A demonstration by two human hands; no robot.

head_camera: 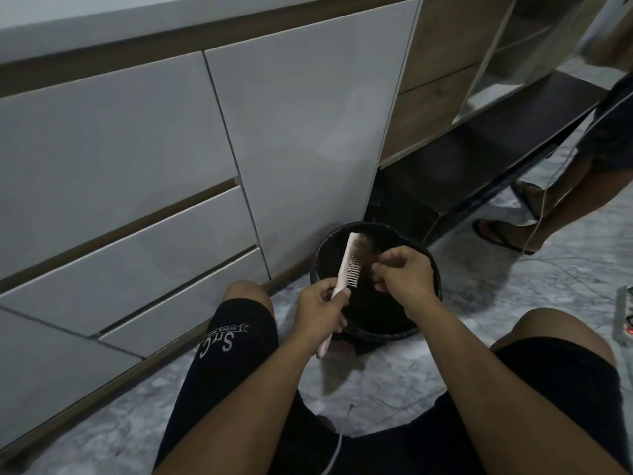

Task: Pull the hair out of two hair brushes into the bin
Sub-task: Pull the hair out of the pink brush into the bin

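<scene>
Pale pink hair brush held tilted over the open mouth of a black round bin, head up and away from the person, bristles facing right; handle end pokes out below the holding hand, toward the floor. A clump of brown hair sits in the bristles near the top of the brush head, above the bin's dark interior. Only one brush is in view. Writing: white letters "SrC" on the left leg of the black shorts, under a small ribbon banner whose text is too small to read for certain. Surroundings: bin stands on a grey marbled floor, close against white glossy cabinet fronts with drawers; a dark low shelf behind and to the right. A second person's sandalled feet stand at the right, well apart from the bin. A thin white cable runs up between the knees; a power strip lies at the right edge. Nothing stands between hands and bin. Left hand: grip clenched around the brush handle. Right hand: fingers curled, fingertips pinched at the hair clump beside the bristles.
</scene>
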